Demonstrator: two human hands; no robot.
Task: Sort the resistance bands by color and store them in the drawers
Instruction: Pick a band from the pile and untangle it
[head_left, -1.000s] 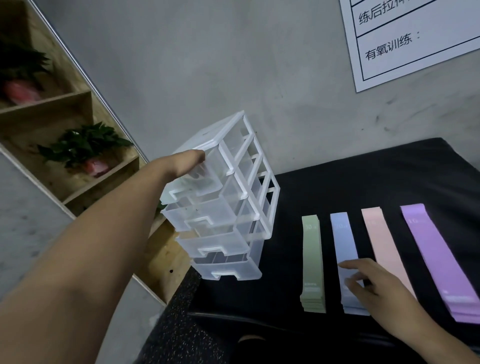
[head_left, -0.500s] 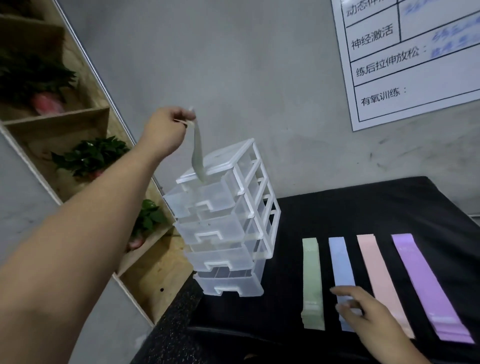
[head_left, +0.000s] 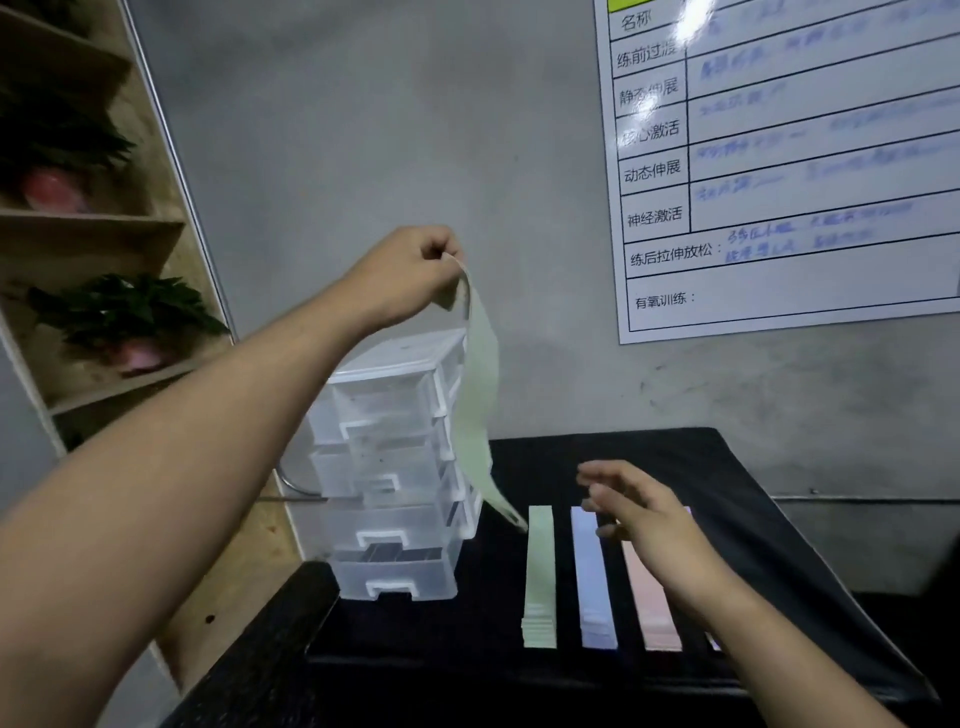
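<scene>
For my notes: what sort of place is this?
Probably a gym or fitness studio: the wall whiteboard lists stretching, core activation and aerobic training, and sorted resistance band stacks lie on the black table.

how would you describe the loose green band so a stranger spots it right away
Find the clear drawer unit on the black table. Above it the left hand pinches one pale green band, hanging in the air. The other green bands lie flat in a stack.
</scene>
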